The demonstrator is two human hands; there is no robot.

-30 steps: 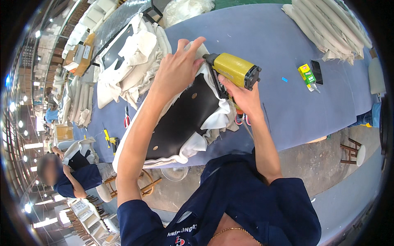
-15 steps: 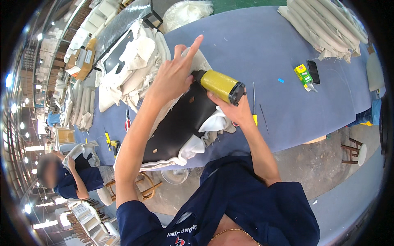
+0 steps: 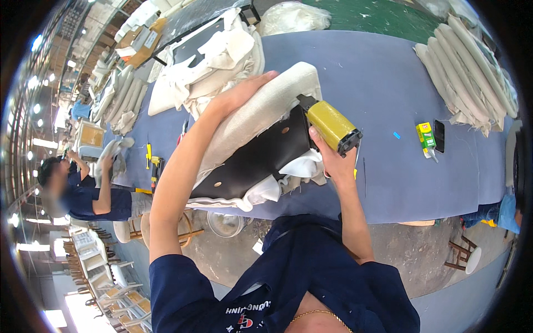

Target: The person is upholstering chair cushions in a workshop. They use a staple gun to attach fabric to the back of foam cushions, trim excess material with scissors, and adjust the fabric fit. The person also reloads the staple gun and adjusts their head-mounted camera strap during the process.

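A: From the head view, where is the seat cushion (image 3: 261, 139)?

B: It lies tilted on the blue table (image 3: 388, 83), its long axis going from lower left to upper right. The left hand (image 3: 239, 94) lies flat, fingers spread, on its beige cover.

A: And the right hand (image 3: 327, 152)?

B: It is closed around the yellow staple gun (image 3: 327, 123), whose nose touches the black underside near the upper right end.
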